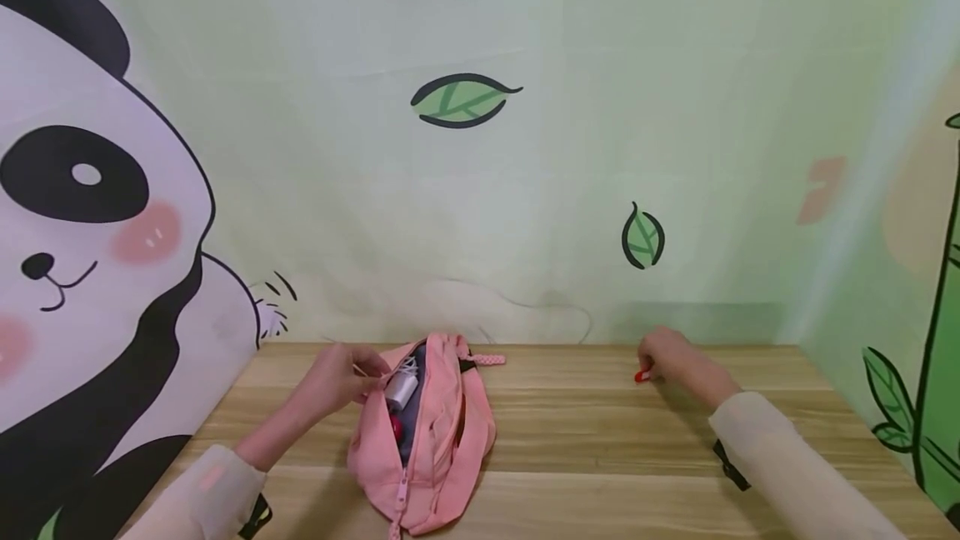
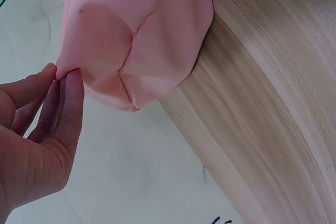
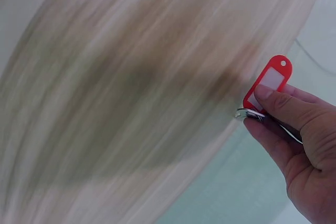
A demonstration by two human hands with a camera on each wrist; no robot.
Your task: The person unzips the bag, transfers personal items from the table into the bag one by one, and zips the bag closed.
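A pink zippered bag (image 1: 442, 457) lies unzipped on the table. My left hand (image 1: 341, 377) pinches the fabric at its open edge between thumb and fingers, which the left wrist view shows pulled to a peak. Inside the dark-lined opening are a white item with a bundled white cable (image 1: 402, 388) and a small red object (image 1: 397, 427), partly hidden. Well to the right of the bag, my right hand (image 1: 678, 363) holds a red key tag (image 3: 270, 81) with a white label, together with a small shiny metal item (image 3: 249, 113) whose kind is mostly hidden by the fingers.
The wood-grain table (image 1: 570, 440) runs back to a green cloth backdrop (image 1: 525, 190) printed with leaves and a panda. A pink patterned strap end (image 1: 489, 360) sticks out from the bag's far end. A zipper pull (image 1: 402, 492) hangs at its near end.
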